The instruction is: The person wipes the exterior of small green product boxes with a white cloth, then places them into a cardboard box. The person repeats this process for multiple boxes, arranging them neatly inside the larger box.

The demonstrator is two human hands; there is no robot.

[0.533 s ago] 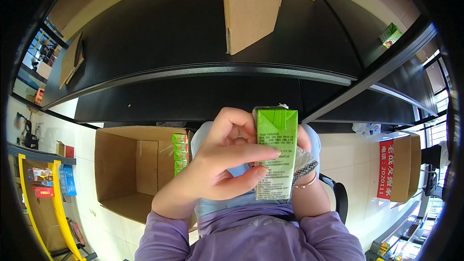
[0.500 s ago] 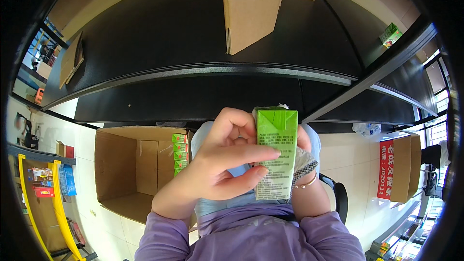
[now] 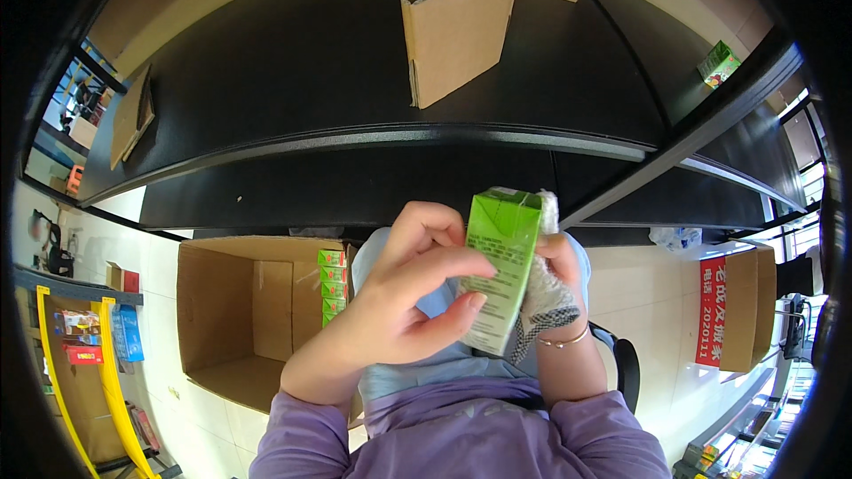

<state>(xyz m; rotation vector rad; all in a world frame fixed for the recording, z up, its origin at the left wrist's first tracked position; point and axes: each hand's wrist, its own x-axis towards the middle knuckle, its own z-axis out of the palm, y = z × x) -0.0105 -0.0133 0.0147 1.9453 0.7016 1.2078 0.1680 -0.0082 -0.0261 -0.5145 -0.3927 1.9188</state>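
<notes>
A green and white drink carton [image 3: 502, 239] stands tilted in front of my body, its printed side and folded green top in sight. My left hand [image 3: 386, 302] grips it from the left; the index finger and thumb reach across the printed side while other fingers curl behind. On the far side, my right hand [image 3: 561, 259] holds a white cloth [image 3: 543, 297] with a black-and-white checked edge against the carton's right side. Some right fingers are hidden by the cloth and carton.
Ahead, a black shelf [image 3: 293, 62] bears an open cardboard box [image 3: 461, 44] with green cartons inside. One green carton [image 3: 717, 64] stands far right. A large open box [image 3: 217, 302] at lower left holds several cartons [image 3: 332, 275]. A black metal post [image 3: 639, 151] slants at right.
The carton has turned and tilted, with its top leaning left. The cloth has come up along its right side, and my right hand has shifted with it.
</notes>
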